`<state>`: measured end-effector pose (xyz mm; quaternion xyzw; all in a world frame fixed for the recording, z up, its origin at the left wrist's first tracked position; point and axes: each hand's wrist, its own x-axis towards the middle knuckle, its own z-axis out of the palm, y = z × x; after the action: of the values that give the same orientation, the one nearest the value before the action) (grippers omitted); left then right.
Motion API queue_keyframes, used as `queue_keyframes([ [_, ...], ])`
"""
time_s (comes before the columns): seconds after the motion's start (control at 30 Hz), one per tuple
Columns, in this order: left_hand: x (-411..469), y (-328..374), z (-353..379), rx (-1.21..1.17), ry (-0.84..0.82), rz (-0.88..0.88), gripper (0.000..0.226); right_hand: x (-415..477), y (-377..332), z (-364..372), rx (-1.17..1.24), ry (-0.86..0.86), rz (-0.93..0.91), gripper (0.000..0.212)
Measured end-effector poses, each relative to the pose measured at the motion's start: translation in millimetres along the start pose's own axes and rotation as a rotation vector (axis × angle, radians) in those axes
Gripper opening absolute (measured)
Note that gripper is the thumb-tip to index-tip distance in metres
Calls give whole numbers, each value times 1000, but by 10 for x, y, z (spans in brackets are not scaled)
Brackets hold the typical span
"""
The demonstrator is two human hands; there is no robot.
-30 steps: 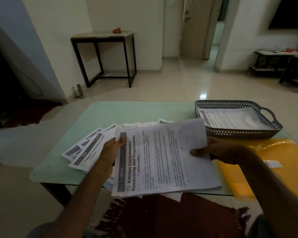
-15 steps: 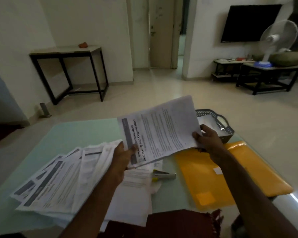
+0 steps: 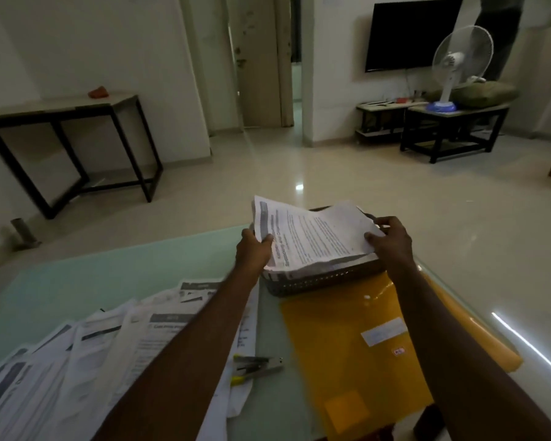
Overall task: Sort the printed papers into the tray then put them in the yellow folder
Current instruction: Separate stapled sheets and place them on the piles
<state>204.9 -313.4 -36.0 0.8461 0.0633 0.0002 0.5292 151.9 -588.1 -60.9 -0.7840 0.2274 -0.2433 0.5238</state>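
Note:
A printed sheet [image 3: 315,237] is held over the dark perforated tray [image 3: 318,283] at the far side of the glass table. My left hand [image 3: 253,254] pinches its left edge and my right hand [image 3: 390,241] grips its right edge. More white paper shows in the tray beneath it. The yellow folder [image 3: 363,345] lies flat just in front of the tray. Several printed papers [image 3: 77,354] are fanned out on the table at the lower left, partly hidden by my left forearm.
A stapler [image 3: 256,367] with yellow trim lies between the fanned papers and the folder. The pale green glass table [image 3: 109,275] ends just past the tray. Beyond are a black-framed side table [image 3: 67,106], a standing fan [image 3: 458,65] and a wall television.
Both hands have carried the printed sheet forward and to the right, from in front of me to over the tray. The view has turned toward the tray.

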Motion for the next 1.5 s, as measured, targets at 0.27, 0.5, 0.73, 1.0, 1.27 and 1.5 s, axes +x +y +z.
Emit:
queue_keyframes([
  [0.27,-276,-389,-648,101,151,162,7,-405,-115,-18,-322,64,-225,27],
  [0.5,-1208,-1340,-2207,150,128,-35,3,-1659,-716,598,-301,-504,-277,12],
  [0.73,-2085,-2268,-3173,297,196,-114,10,-2675,-739,1188,-612,-884,-312,38],
  [1.0,-1925,-2133,-2719,193,88,-95,42,-2733,-720,1545,-910,-766,-337,85],
  [1.27,-1868,-2229,-2331,660,66,-59,62,-2455,-651,1506,-1133,-856,-393,57],
  [1.5,-1860,-2204,-2382,581,88,-76,25,-2347,-728,1320,-1101,-835,-362,55],
])
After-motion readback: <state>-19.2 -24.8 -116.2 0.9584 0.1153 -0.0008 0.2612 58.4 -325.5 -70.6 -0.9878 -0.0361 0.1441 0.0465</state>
